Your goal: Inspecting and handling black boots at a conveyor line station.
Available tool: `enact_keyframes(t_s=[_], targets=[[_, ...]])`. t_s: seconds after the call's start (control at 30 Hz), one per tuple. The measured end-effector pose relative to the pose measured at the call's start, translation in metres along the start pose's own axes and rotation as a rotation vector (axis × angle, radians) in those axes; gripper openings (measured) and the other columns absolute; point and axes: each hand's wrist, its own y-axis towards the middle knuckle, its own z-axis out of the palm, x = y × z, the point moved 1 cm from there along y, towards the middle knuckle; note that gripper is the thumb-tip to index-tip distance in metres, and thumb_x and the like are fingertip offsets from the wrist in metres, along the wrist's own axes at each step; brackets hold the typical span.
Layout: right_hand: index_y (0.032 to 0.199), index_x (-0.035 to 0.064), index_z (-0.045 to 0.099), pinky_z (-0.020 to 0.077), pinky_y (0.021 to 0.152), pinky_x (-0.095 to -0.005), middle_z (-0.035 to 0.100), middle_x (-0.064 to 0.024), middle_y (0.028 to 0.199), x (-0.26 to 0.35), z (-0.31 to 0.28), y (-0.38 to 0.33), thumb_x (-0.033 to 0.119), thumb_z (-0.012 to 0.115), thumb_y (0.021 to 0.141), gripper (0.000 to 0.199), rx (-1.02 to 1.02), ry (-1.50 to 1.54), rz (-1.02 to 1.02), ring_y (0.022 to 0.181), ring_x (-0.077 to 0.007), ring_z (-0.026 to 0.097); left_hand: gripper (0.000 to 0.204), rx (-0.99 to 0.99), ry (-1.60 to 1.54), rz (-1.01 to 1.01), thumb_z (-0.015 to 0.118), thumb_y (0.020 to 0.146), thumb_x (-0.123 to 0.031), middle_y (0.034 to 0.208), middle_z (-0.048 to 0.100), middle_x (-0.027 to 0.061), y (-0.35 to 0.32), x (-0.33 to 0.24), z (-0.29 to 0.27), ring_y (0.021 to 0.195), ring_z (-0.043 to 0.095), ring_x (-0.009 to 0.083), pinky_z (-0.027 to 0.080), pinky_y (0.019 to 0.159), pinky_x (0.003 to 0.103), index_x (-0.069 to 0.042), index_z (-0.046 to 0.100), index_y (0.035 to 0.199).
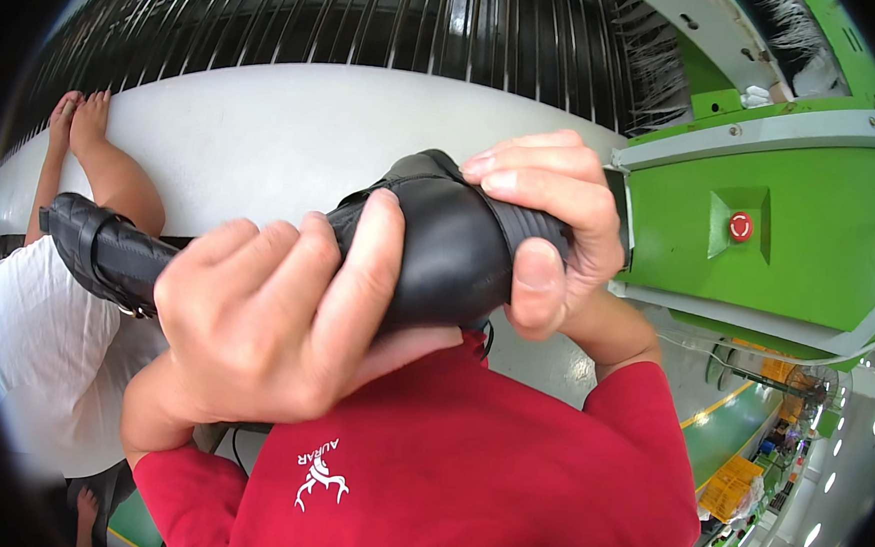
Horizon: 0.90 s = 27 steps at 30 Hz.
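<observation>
A black leather boot [454,246] is held up in front of my chest by both hands. Its smooth, rounded part faces me between them, and a quilted section with a strap and metal buckle [133,310] sticks out to the left. My left hand [260,313] wraps round the middle, fingers over the top and thumb underneath. At the right end, my right hand [566,216] grips the ridged dark part [530,229], its fingers above and its thumb on the near side. The boot's far side is hidden.
Beyond the boot lies a white work surface [267,113], backed by a row of metal rods [373,19]. On the left is another person in a white shirt [48,340], hands at the surface. A green machine panel [679,248] with a red button [741,227] stands right.
</observation>
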Motion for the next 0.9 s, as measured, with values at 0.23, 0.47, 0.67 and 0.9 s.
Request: enact_keyframes(t_s=[0.23,0.47,0.67,0.9], targets=[[0.128,-0.0016,0.066,0.0546,0.098,-0.0391,0.069,-0.0178,0.123,-0.011,0.003,0.004,0.041,0.098,0.077,0.074,0.006,0.167,0.192,0.111,-0.0287,0.068,0.062,-0.133,0.028,-0.088,0.076,0.086,-0.062,0.086,0.071,0.0103,0.022,0.052,0.002,0.08,0.07,0.0317,0.052,0.077,0.043,-0.003,0.077,0.103],[0.141,-0.0001,0.06,0.0569,0.097,-0.038,0.066,-0.0139,0.125,0.006,0.044,-0.016,0.021,0.107,0.062,0.094,-0.022,-0.094,0.284,0.11,-0.025,0.068,0.066,-0.394,-0.329,-0.321,0.041,0.109,-0.062,0.158,0.054,0.0173,-0.007,0.073,0.061,0.159,0.031,0.0424,0.018,0.129,0.06,-0.007,0.071,0.131],[0.121,0.006,0.076,0.0554,0.087,-0.0407,0.067,-0.0085,0.116,0.004,0.073,-0.029,0.018,0.104,0.056,0.072,0.038,-0.065,0.159,0.102,-0.0285,0.065,0.132,-0.329,-0.408,-0.308,0.077,0.048,-0.101,0.171,0.032,0.031,-0.065,0.056,0.051,0.163,0.01,0.0549,0.01,0.128,0.071,-0.006,0.064,0.139],[0.111,0.0079,0.077,0.051,0.076,-0.0393,0.067,-0.0053,0.104,0.022,0.091,-0.053,0.013,0.099,0.054,0.062,0.016,0.011,0.108,0.091,-0.0277,0.063,0.091,-0.244,-0.379,-0.375,0.096,0.058,-0.056,0.164,0.043,0.0275,-0.096,0.021,0.037,0.163,0.013,0.0549,0.017,0.127,0.069,-0.011,0.072,0.133]])
